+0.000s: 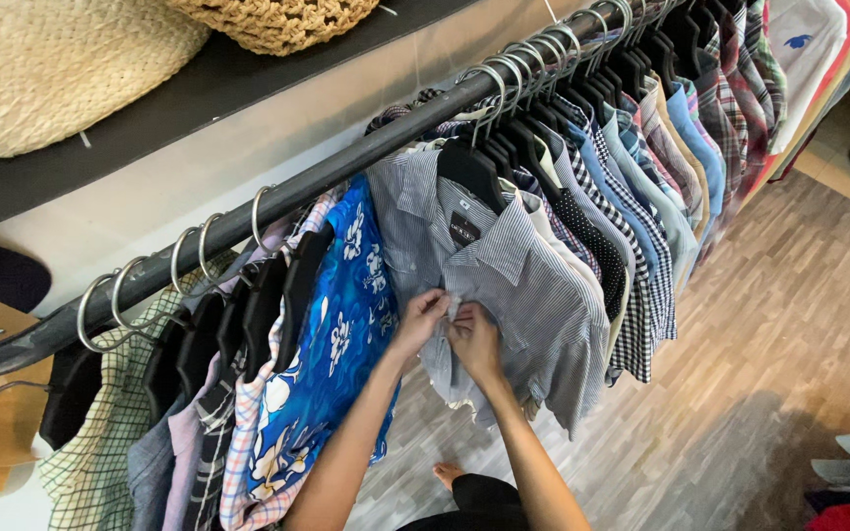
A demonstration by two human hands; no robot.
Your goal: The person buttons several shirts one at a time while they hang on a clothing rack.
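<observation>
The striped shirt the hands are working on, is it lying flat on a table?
No, the grey striped shirt hangs from a black hanger on the rail, with both hands at its front placket.

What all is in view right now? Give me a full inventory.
grey-and-white striped button shirt on a black hanger: one, front centre of the rail, between both hands
blue shirt with white flower print: one, just left of the striped shirt
other hung shirts: many, checks, stripes and plain blues, along the rail
dark metal clothes rail: one, running diagonally
woven straw baskets: two, tan, on the dark shelf above
wood-pattern floor: grey-brown, right
bare foot: one, bottom centre
left hand: pinching the striped shirt's front
right hand: pinching the same spot
</observation>
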